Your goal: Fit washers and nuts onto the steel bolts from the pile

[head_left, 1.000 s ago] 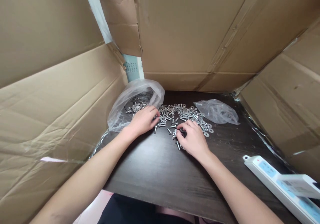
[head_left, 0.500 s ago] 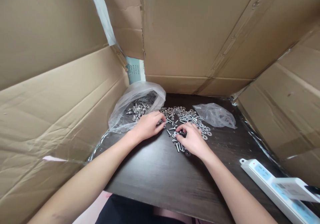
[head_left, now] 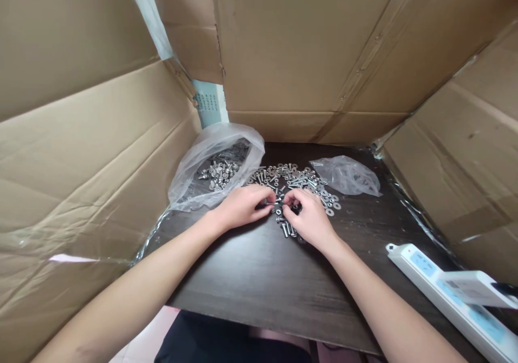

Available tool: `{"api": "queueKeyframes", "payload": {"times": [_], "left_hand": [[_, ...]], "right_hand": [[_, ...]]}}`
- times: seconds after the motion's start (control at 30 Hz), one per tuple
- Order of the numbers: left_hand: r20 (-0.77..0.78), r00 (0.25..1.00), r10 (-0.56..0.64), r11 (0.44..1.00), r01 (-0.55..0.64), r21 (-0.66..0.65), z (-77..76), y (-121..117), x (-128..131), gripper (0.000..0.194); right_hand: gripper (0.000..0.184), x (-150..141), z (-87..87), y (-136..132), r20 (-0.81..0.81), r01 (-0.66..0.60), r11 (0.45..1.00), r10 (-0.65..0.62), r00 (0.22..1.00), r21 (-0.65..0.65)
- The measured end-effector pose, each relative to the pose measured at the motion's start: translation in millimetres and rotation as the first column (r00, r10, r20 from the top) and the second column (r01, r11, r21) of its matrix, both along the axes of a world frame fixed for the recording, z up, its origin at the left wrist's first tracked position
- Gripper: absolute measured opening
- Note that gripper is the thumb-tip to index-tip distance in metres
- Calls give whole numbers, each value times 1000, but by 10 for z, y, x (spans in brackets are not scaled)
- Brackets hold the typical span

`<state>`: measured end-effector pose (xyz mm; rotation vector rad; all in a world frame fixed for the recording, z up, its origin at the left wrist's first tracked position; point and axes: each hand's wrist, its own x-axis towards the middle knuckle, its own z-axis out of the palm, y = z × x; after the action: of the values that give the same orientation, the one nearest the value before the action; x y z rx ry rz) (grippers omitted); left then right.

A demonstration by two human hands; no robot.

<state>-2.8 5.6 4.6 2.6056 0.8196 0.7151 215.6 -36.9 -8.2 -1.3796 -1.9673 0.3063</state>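
Observation:
My left hand (head_left: 249,205) pinches a bolt (head_left: 277,203) between thumb and fingertips, its end pointing toward the other hand. Close beside it, my right hand (head_left: 309,214) is closed in a pinch; whatever small part sits in its fingertips is too small to name. The fingertips of both hands nearly meet above the dark table. Loose bolts (head_left: 286,229) lie below and partly under my right hand. Behind the hands spreads a pile of bolts, nuts and washers (head_left: 301,178). Flat washers (head_left: 329,212) lie to the right of it.
An open clear plastic bag (head_left: 182,190) with assembled bolts (head_left: 220,174) stands at the left. A crumpled plastic bag (head_left: 348,175) lies back right. A white power strip (head_left: 424,276) with a plugged-in adapter is at front right. Cardboard walls (head_left: 283,45) enclose the dark table (head_left: 259,282).
My left hand has moved right and my right hand slightly left, so their fingertips are now almost together. The camera view has shifted a little.

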Motion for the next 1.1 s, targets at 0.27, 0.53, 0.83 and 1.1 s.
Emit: {"api": "queueKeyframes", "payload": {"times": [0.27, 0.53, 0.83, 1.1], "left_hand": [[53, 998, -23, 999, 20, 46, -34, 1, 17, 6], [114, 993, -8, 1000, 9, -3, -61, -16, 15, 9], [96, 994, 44, 999, -44, -1, -82, -14, 33, 5], [82, 996, 27, 1000, -28, 4, -65, -30, 45, 9]], "right_hand": [[11, -115, 40, -115, -169, -127, 985, 145, 975, 116], [14, -133, 46, -131, -223, -145, 978, 176, 959, 147], [19, -128, 4, -118, -222, -174, 967, 214, 951, 189], [18, -143, 9, -130, -207, -186, 969, 218, 954, 163]]}}
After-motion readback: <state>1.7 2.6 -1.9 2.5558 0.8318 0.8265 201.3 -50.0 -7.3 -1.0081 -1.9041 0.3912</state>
